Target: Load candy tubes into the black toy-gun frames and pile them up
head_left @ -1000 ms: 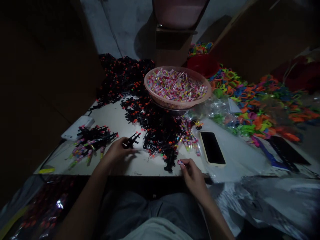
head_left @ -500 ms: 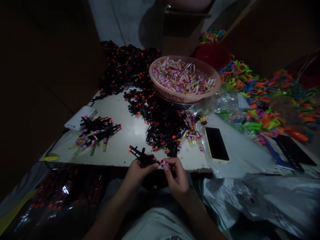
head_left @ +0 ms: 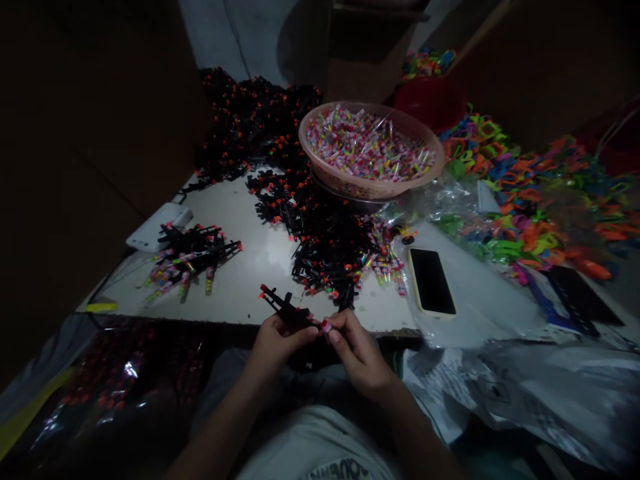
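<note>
My left hand (head_left: 274, 341) grips a small black toy gun (head_left: 283, 305) with an orange tip, held over the table's near edge. My right hand (head_left: 354, 347) pinches a small pink candy tube (head_left: 325, 326) against the rear of the toy gun. A large pile of black toy guns (head_left: 320, 240) lies on the white table (head_left: 250, 280) just beyond my hands. A pink basin (head_left: 373, 190) full of candy tubes stands behind that pile. At the left lies a small heap of toy guns with candy tubes (head_left: 187, 257).
A phone (head_left: 431, 281) lies face up to the right of the pile. Colourful plastic toys (head_left: 525, 193) cover the right side. A white box (head_left: 153, 230) sits at the table's left edge. Clear plastic bags (head_left: 525, 387) lie at the lower right, a dark bag of toys (head_left: 100, 393) at the lower left.
My left hand lifted a toy gun off the table and my right hand brought a candy tube over; both hands now meet at the near edge.
</note>
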